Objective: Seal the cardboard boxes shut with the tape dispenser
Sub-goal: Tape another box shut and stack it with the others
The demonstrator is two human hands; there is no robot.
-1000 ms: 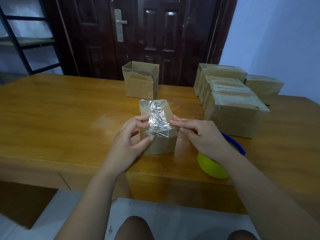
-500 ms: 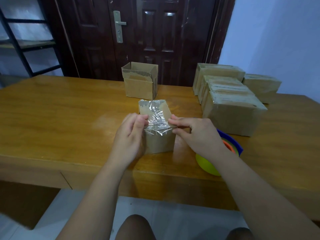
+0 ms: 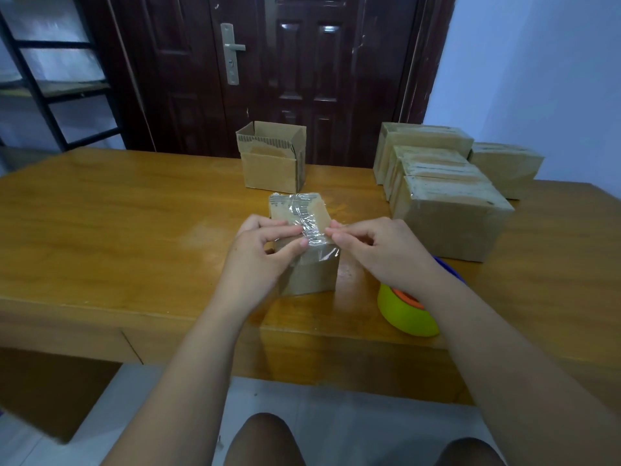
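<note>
Since half a second earlier, the left hand (image 3: pixel 265 253) had shifted from lying flat against the left side of the small box (image 3: pixel 312 274) to gripping its near top edge, thumb laid across the front and fingers curled over the lid. From my remote seat I saw the right hand (image 3: pixel 379 250) with its fingers bunched, thumb and forefinger meeting in a pinch on the clear tape (image 3: pixel 311 223) at the box's right top edge. That tape ran crinkled along the lid and down over the front face. The small box stood on the table (image 3: pixel 117 213), near its front edge and roughly central. The tape dispenser (image 3: pixel 406 314), yellow with an orange core, lay on the table just right of the box, partly hidden under the right forearm, and neither hand touched it. Farther back stood an open box (image 3: pixel 272 163) with its flaps up, and to the right a cluster of closed boxes (image 3: pixel 447 223) set against each other. Behind the table I saw a dark door (image 3: pixel 302 79).
</note>
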